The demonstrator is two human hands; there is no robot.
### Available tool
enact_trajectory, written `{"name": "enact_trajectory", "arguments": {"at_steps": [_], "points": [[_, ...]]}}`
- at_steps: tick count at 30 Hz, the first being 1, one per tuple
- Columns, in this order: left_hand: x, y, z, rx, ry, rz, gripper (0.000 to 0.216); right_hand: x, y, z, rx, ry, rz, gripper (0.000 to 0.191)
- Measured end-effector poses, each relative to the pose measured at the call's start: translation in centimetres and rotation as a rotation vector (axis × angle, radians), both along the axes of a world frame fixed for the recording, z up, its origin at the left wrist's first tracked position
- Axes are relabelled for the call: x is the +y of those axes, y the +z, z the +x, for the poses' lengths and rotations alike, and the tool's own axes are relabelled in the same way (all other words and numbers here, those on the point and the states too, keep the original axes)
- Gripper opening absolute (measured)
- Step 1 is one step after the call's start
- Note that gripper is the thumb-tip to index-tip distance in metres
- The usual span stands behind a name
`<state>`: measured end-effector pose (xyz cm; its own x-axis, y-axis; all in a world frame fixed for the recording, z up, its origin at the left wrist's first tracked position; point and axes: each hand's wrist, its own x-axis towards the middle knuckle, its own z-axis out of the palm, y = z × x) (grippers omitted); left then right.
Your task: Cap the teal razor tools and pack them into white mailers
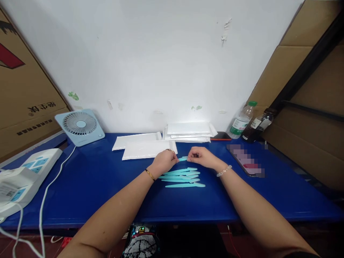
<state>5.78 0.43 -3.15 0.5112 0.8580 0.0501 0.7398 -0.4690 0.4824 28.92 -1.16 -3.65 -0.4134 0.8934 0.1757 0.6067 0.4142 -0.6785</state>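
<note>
Between my two hands is a turquoise eyebrow razor (183,158), raised or lying just beyond a row of others. My left hand (164,160) pinches its left end, and the fingers of my right hand (201,157) close on its right end. Several more turquoise eyebrow razors (185,185) lie side by side on the blue table, nearer to me, their wider ends pointing right. Part of that row's left side is hidden by my left wrist. Just behind my left hand lie white padded envelopes (146,149).
Against the wall is a stack of white envelopes (188,129), with a dark phone (220,136) beside it. Another phone (243,161) lies right of my right hand. Two bottles (240,123) stand back right. A blue fan (80,125) and a power strip (32,172) with cables are left.
</note>
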Motion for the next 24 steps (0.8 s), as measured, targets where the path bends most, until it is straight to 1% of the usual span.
{"name": "enact_trajectory", "arguments": {"at_steps": [2, 4, 6, 8, 9, 12, 14, 15, 17, 20, 22, 24], "points": [[0.3, -0.2, 0.0, -0.017, 0.036, 0.022, 0.019, 0.6, -0.3, 1.2, -0.020, -0.125, 0.012, 0.028], [0.5, -0.2, 0.0, -0.039, 0.041, 0.070, 0.019, 1.0, -0.5, 2.1, -0.068, -0.231, 0.030, 0.028], [0.4, -0.1, 0.0, -0.062, 0.036, 0.128, 0.022, 0.9, -0.3, 2.4, -0.104, -0.273, 0.071, 0.027], [0.1, 0.2, 0.0, -0.087, -0.001, 0.145, 0.024, 0.4, 0.2, 2.1, -0.098, -0.235, 0.094, 0.026], [-0.1, 0.3, -0.1, -0.088, -0.045, 0.120, 0.024, 0.1, 0.5, 1.8, -0.093, -0.182, 0.071, 0.027], [-0.6, 0.4, -0.3, -0.036, -0.220, 0.009, 0.027, -1.1, 1.2, 0.9, -0.121, 0.040, -0.125, 0.029], [-0.6, 0.2, -0.4, 0.017, -0.268, -0.001, 0.027, -1.5, 1.3, 0.5, -0.155, 0.117, -0.226, 0.029], [-0.6, 0.1, -0.4, 0.037, -0.263, 0.019, 0.024, -1.6, 1.3, 0.4, -0.162, 0.116, -0.242, 0.027], [-0.4, -0.2, -0.3, 0.066, -0.237, 0.067, 0.020, -1.5, 1.1, 0.2, -0.165, 0.069, -0.221, 0.022], [-0.5, -0.2, 0.0, 0.101, -0.210, 0.112, 0.016, -1.2, 0.8, 0.0, -0.167, 0.013, -0.115, 0.017], [-0.7, 0.1, 0.2, 0.124, -0.191, 0.112, 0.014, -1.2, 0.8, -0.1, -0.182, 0.016, -0.054, 0.016], [-0.9, 0.3, 0.2, 0.137, -0.176, 0.101, 0.014, -1.3, 0.9, -0.2, -0.199, 0.036, -0.046, 0.016]]}}
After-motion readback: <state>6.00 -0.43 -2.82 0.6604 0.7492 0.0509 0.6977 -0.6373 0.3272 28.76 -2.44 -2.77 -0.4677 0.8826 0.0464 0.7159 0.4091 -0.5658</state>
